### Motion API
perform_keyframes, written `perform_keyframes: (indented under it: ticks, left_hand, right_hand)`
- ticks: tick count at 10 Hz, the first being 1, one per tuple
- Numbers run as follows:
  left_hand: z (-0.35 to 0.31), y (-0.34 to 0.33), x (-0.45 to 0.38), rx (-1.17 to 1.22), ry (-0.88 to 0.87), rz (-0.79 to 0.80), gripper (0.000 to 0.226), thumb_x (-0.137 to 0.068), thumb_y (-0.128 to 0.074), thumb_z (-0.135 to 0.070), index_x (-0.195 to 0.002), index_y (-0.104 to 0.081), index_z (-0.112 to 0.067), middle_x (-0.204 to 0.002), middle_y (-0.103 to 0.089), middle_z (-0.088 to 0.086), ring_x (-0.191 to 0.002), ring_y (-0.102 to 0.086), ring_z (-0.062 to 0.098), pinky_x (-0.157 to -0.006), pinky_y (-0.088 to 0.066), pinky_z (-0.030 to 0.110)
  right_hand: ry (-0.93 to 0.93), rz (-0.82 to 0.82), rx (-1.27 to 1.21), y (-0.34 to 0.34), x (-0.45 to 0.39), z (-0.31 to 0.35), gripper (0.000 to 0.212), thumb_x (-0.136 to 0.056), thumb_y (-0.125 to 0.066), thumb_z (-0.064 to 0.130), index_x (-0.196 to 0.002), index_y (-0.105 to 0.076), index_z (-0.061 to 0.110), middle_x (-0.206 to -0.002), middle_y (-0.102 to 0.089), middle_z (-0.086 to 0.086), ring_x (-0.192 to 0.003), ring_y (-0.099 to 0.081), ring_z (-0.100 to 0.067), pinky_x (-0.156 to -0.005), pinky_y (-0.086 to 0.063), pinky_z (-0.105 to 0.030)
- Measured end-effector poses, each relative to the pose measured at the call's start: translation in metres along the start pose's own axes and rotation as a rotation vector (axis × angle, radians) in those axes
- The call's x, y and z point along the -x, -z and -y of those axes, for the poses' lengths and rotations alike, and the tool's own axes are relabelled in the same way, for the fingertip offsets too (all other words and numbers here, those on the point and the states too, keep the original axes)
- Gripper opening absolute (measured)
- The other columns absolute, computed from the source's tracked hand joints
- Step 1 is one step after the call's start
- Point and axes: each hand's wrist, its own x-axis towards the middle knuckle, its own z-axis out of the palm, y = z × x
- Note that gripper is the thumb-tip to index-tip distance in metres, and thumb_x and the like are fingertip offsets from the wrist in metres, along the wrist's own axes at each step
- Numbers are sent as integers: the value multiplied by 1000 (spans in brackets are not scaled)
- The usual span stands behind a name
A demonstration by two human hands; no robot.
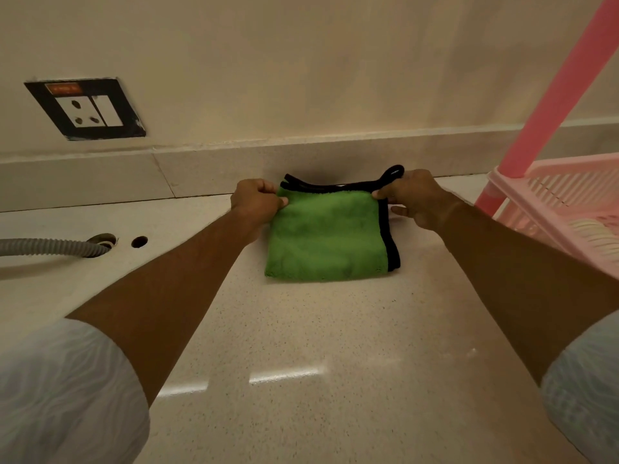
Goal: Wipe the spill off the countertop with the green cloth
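The left hand (258,202) has its grip pinched together on the far left corner of the green cloth (326,237), thumb on top and fingers curled beneath. The right hand (413,199) pinches the far right corner the same way, beside the black hanging loop (392,174) that sticks up from the hem. Holding both far corners at once probably lets the person lift or fold the cloth evenly, or keep it flat and squared; which of these is meant cannot be told.

The cloth lies folded into a neat square on the bench (301,329), close to the low upstand at the wall, with its black edging along the far and right sides. No spill shows clearly on the speckled surface; only bright reflections sit near the front, so the wiping may be already done.

Counting outward: two hands, one cloth, one loop. To the left are two holes in the bench, one (139,241) open, and one corrugated grey hose (50,247) running into the other. One wall socket plate (85,108) sits above. One pink plastic rack (562,202) stands to the right.
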Motion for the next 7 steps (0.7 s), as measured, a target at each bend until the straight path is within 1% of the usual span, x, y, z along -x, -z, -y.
perform_keyframes:
  ticks: [1,2,3,4,5,6,7]
  left_hand:
    - [2,-4,-3,-57,-63,-76,24,-73,-80,-9,-69,-61,-23,-79,-63,-4,-75,-60,8,-60,-48,18]
    - [3,-2,-5,-163,-80,-105,19,-71,-83,-15,-75,-65,-18,-83,-65,-1,-81,-63,15,-70,-55,26]
    - [6,8,-3,-270,-70,-155,36,-67,-86,-27,-95,-67,-14,-100,-68,7,-92,-65,22,-83,-56,36]
    - [6,13,4,-335,-157,-141,48,-70,-83,-33,-108,-64,-12,-110,-67,11,-99,-64,24,-87,-54,39]
    - [7,16,17,-579,-468,-20,65,-79,-70,-45,-132,-53,-11,-128,-58,15,-118,-54,30,-98,-47,44]
    - [7,13,25,-760,-591,8,76,-80,-62,-54,-142,-42,-15,-140,-48,15,-128,-45,32,-104,-39,46]
    - [6,8,32,-942,-638,30,87,-82,-47,-65,-152,-23,-21,-157,-27,16,-143,-26,34,-114,-24,48]
  right_hand:
    - [105,-48,14,-6,-7,-8,20,-76,-77,-5,-89,-67,7,-94,-69,-8,-91,-65,-23,-66,-52,-30]
    - [146,-98,89,-13,-11,-13,33,-74,-81,0,-104,-68,1,-106,-69,-16,-97,-67,-28,-77,-58,-36]
    - [180,-185,205,-14,-12,-17,51,-71,-87,11,-116,-63,3,-116,-66,-17,-102,-66,-29,-86,-58,-41]
    - [224,-234,263,-14,-8,-19,58,-72,-87,18,-120,-57,6,-116,-64,-16,-103,-65,-29,-89,-56,-42]
    - [436,-242,498,-16,2,-25,66,-80,-80,26,-134,-48,5,-124,-60,-18,-115,-57,-32,-96,-48,-41]
    - [553,-242,679,-20,12,-27,75,-86,-71,30,-146,-35,3,-134,-50,-20,-125,-46,-35,-100,-41,-42]
    - [626,-252,863,-25,24,-25,84,-87,-64,40,-152,-24,5,-148,-37,-22,-134,-36,-36,-103,-39,-47]
